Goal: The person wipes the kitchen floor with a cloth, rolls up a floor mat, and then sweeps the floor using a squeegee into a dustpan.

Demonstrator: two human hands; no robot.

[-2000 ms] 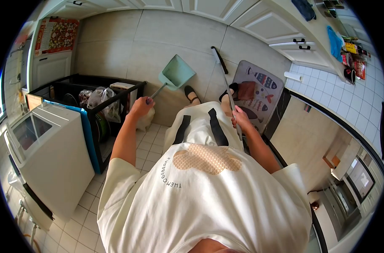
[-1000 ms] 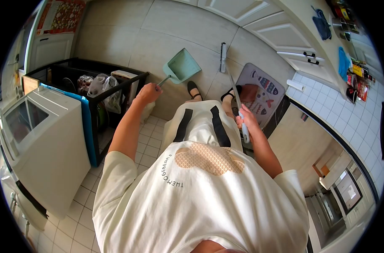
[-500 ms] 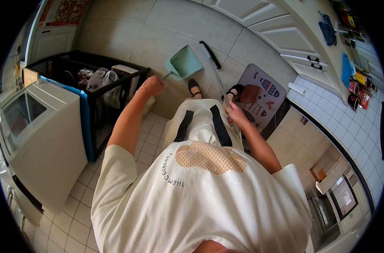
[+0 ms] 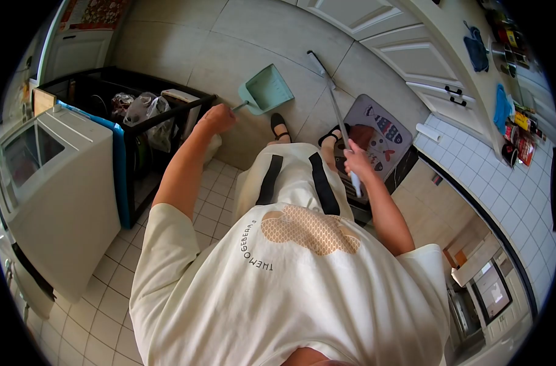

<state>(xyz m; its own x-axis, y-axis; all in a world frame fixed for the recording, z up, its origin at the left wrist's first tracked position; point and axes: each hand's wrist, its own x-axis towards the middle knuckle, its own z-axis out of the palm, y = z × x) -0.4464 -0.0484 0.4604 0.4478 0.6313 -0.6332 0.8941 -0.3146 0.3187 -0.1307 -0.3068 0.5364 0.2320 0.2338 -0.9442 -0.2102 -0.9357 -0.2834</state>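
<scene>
Black rack (image 4: 179, 111) flanks left hand (image 4: 218, 119) gripping dustpan (image 4: 267, 89); grey mat (image 4: 385, 133), right hand (image 4: 358, 160) gripping broom (image 4: 335, 100).

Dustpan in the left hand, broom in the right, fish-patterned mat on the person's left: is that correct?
No: the head view shows the fish-patterned mat on the person's right. The left hand holds the dustpan, the right hand the broom.

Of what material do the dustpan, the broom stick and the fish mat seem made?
Dustpan: probably plastic; smooth green, moulded-looking shape.
Broom stick: perhaps coated metal; slim, straight, grey.
Fish mat: matte, flat, printed; fabric or rubber, I cannot tell.
</scene>
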